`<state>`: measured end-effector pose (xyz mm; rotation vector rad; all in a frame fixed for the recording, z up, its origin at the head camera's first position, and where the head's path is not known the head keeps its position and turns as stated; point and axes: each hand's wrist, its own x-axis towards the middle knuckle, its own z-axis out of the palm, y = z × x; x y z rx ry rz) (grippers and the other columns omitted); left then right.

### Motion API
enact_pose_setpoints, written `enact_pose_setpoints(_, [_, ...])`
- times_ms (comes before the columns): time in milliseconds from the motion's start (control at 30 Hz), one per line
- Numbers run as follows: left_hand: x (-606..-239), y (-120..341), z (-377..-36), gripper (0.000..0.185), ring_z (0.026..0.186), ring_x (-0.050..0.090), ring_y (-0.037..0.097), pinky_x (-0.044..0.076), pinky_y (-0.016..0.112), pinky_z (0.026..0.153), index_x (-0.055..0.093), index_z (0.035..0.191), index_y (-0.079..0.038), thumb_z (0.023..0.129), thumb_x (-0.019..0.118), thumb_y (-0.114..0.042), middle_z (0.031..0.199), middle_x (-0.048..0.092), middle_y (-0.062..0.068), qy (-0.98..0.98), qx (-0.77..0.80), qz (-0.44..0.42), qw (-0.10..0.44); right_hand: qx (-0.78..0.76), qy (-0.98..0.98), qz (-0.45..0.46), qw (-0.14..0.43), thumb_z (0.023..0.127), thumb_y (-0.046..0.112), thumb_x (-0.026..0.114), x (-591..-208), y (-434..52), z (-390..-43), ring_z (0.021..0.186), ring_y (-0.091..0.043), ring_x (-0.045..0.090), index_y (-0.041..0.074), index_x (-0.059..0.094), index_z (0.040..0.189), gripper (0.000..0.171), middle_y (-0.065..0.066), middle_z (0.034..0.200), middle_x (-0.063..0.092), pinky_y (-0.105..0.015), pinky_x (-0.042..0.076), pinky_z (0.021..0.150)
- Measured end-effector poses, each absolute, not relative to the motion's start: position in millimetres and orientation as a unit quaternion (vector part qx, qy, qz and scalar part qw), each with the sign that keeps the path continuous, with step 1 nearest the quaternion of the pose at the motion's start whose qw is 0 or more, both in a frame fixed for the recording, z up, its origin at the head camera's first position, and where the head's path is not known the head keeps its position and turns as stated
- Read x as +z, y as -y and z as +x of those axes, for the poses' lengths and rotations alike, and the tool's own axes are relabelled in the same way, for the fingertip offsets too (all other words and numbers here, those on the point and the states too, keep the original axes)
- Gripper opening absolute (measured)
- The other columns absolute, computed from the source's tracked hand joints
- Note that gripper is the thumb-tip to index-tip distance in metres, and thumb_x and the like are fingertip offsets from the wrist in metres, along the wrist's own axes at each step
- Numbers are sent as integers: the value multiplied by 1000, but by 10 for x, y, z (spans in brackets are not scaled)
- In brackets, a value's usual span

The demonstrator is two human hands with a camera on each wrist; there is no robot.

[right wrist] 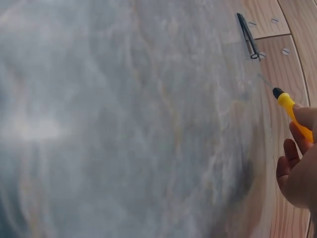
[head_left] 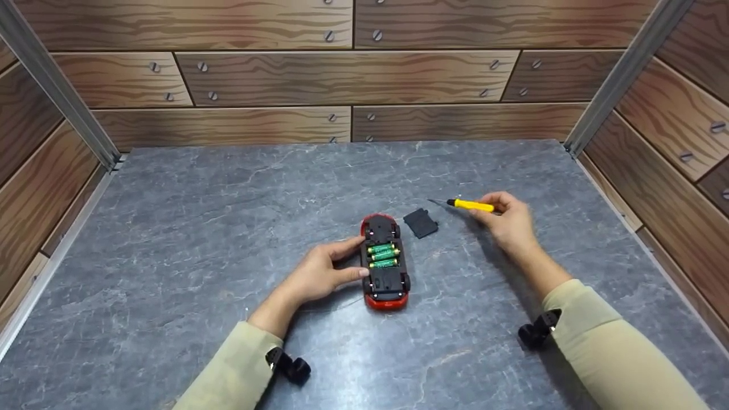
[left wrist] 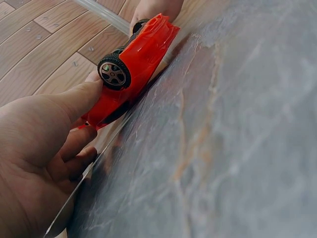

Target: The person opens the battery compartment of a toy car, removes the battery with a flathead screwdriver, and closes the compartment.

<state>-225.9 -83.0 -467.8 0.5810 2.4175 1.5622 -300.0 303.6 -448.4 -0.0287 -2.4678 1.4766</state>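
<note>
A red toy car (head_left: 385, 262) lies upside down in the middle of the grey stone table (head_left: 171, 228), its battery bay open with three green batteries (head_left: 383, 255) showing. My left hand (head_left: 324, 273) grips the car's left side between thumb and fingers; in the left wrist view the car (left wrist: 131, 64) and one wheel (left wrist: 113, 73) sit against my thumb. The black battery cover (head_left: 421, 222) lies just right of the car's far end. Further right, my right hand (head_left: 508, 219) holds a yellow-handled screwdriver (head_left: 470, 205), tip pointing left; the right wrist view shows the screwdriver (right wrist: 292, 111) too.
Wood-patterned walls (head_left: 342, 85) with screw heads close in the table on three sides, with metal posts (head_left: 51, 91) in the back corners. Small black wrist cameras (head_left: 290, 367) ride on both sleeves.
</note>
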Motion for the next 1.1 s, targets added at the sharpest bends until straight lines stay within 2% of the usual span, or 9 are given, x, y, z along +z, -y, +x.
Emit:
enact_pose_setpoints(233, [-4678, 830, -2247, 71, 148, 46, 24, 31, 44, 126, 55, 156, -15, 93, 84, -29, 158, 52, 7, -815, 534, 201, 101, 446, 889, -13, 106, 92, 10, 84, -4508, -3075, -2982, 90, -2, 63, -5, 70, 113, 29, -21, 112, 76, -12, 47, 80])
enact_pose_setpoints(533, [-4688, 833, -2226, 73, 149, 46, 25, 29, 45, 126, 54, 157, -17, 93, 84, -32, 159, 51, 7, -822, 525, 192, 106, 417, 907, -16, 64, 94, 17, 84, -4538, -3115, -2967, 102, -20, 66, -1, 71, 120, 34, -20, 116, 77, -19, 46, 83])
enact_pose_setpoints(700, [-4677, 825, -2248, 73, 149, 45, 25, 29, 45, 126, 54, 157, -18, 92, 84, -33, 159, 51, 6, -824, 523, 193, 106, 407, 912, -13, 51, 95, 19, 83, -4520, -3124, -2967, 106, -25, 68, 0, 72, 123, 36, -20, 116, 77, -16, 47, 82])
enact_pose_setpoints(900, [-4665, 836, -2247, 74, 150, 43, 25, 28, 46, 127, 53, 157, -20, 92, 84, -36, 161, 49, 5, -824, 524, 188, 109, 400, 915, -9, 47, 95, 19, 83, -4528, -3123, -2989, 108, -25, 69, 0, 72, 124, 36, -19, 115, 78, -15, 47, 82])
enact_pose_setpoints(1100, [-4666, 830, -2249, 72, 149, 44, 24, 29, 44, 126, 54, 157, -17, 93, 84, -32, 159, 51, 6, -819, 529, 192, 106, 414, 909, 6, 51, 94, 13, 83, -4542, -3128, -2974, 103, -16, 69, -3, 70, 125, 37, -20, 115, 78, -13, 46, 82])
